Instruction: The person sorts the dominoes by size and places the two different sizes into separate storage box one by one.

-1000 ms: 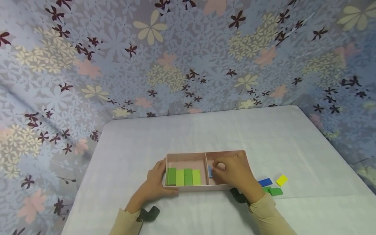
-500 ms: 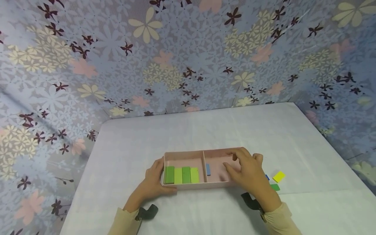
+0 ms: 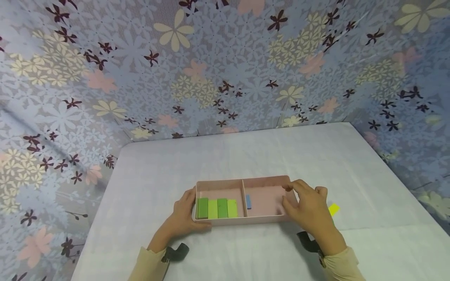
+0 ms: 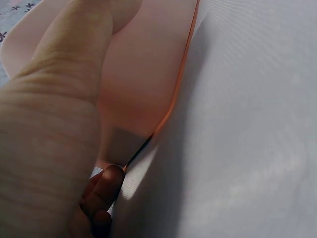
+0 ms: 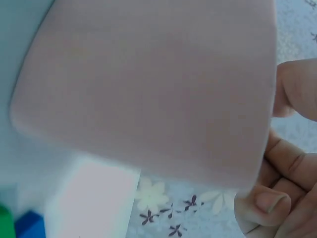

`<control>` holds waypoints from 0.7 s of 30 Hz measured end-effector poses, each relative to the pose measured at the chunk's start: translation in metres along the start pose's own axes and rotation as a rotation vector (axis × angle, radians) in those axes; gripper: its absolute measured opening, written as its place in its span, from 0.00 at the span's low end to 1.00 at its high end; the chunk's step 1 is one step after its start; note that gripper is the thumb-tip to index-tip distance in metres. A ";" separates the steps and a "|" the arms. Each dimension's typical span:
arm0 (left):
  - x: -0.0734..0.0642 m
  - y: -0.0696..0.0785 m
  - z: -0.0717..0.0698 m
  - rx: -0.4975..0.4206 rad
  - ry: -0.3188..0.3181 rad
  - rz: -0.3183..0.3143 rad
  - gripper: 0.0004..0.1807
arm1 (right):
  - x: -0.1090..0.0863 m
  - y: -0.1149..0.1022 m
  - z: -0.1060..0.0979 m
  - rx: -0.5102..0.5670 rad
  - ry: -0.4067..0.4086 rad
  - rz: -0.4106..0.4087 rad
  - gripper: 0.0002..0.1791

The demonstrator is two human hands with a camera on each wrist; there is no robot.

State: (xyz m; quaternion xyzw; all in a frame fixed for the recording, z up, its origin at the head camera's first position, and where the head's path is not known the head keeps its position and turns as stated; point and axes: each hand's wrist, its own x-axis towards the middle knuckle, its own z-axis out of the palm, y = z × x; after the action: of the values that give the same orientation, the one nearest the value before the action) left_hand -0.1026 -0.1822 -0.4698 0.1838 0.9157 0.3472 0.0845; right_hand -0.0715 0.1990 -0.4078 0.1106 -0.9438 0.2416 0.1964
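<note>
A shallow pink box with a divider stands on the table. My left hand grips its left end, thumb along the front wall and fingers around the side; the left wrist view shows the thumb against the box wall. In the left compartment several blocks stand in a row, dark green alternating with light green. A blue block lies beside the divider in the right compartment. Over the box's right end hovers my right hand, thumb and forefinger apart with nothing between them.
Right of the box lies a yellow block, partly behind my right hand. A green block and a blue block show blurred in the right wrist view. White cloth covers the table; a flowered curtain hangs behind.
My right hand has let go of the blue block by the divider, spread its fingers and moved right to the box's end. The left hand keeps its grip.
</note>
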 end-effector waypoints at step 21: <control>-0.001 -0.002 0.000 0.000 -0.009 0.007 0.67 | -0.034 0.044 -0.036 -0.095 -0.033 0.113 0.17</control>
State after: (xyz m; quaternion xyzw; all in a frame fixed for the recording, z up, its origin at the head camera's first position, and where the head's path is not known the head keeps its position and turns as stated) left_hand -0.1021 -0.1841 -0.4707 0.1886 0.9147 0.3466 0.0875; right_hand -0.0428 0.2584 -0.4112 0.0517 -0.9621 0.2053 0.1721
